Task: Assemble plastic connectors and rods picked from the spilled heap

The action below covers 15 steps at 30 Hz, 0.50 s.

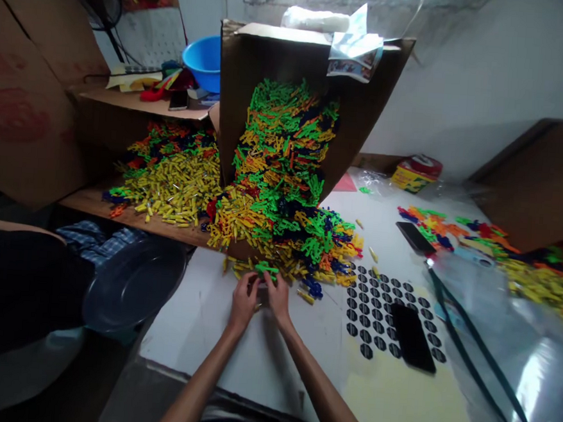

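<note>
Here the left hand (244, 298) and right hand (278, 295) are pinching a green plastic piece (266, 269) between their fingertips, over the table (190, 333). Plenty is apparently remaining: a mixed-colour heap (284, 166) is spilling nearward from the cardboard box (358, 110), and yellow plastic pieces (179, 188) are lying piled to the left. Which ones are counting as finished, I'm not able to tell!

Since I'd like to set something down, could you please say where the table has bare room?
Bare white tabletop lies left of the left hand and between the right forearm and the sticker sheet; heaped plastic pieces crowd its far side.
</note>
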{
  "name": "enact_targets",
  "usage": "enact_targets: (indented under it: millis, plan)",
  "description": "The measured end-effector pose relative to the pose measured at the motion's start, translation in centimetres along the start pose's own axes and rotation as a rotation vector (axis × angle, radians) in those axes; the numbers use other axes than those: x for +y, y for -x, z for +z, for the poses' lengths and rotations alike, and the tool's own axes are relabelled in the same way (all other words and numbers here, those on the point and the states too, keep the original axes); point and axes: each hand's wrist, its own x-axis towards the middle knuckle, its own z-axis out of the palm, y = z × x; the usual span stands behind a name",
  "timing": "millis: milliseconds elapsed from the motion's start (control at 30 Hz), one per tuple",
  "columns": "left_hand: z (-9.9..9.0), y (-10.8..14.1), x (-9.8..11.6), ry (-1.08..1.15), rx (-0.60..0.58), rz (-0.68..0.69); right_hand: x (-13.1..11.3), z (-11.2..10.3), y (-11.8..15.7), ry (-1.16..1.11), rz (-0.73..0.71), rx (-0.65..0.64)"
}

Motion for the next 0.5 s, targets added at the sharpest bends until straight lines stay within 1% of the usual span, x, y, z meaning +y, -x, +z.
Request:
enact_targets:
  millis: [33, 100, 167, 233, 300, 367, 400, 500]
  plan:
    - [0.0, 0.2, 0.3, 0.020, 0.025, -0.023, -0.4, -0.5, 0.2, -0.041, 0.035, 0.027]
    - [-0.2, 0.9, 1.0, 0.085, 0.060, -0.096, -1.3, -1.9, 1.0, -0.223, 0.142, 0.044]
    - [-0.7, 2.0, 1.9, 0.171, 0.065, -0.181, -2.3, -3.4, 2.3, -0.437, 0.257, 0.020]
    - [-1.1, 3.2, 2.7, 0.253, 0.066, -0.239, -3.3, -4.8, 3.9, -0.535, 0.323, -0.002]
    - [-1.4, 4.5, 3.2, 0.315, 0.082, -0.254, -3.7, -6.0, 5.5, -0.516, 0.352, -0.009]
    - [-1.5, 5.6, 3.0, 0.331, 0.067, -0.247, -3.6, -6.9, 6.8, -0.469, 0.373, -0.026]
    - [-1.4, 6.0, 2.7, 0.314, 0.032, -0.251, -3.3, -7.2, 7.3, -0.442, 0.383, -0.037]
    - [-1.2, 6.8, 1.5, 0.148, -0.151, -0.260, -2.1, -8.0, 8.7, -0.358, 0.394, -0.072]
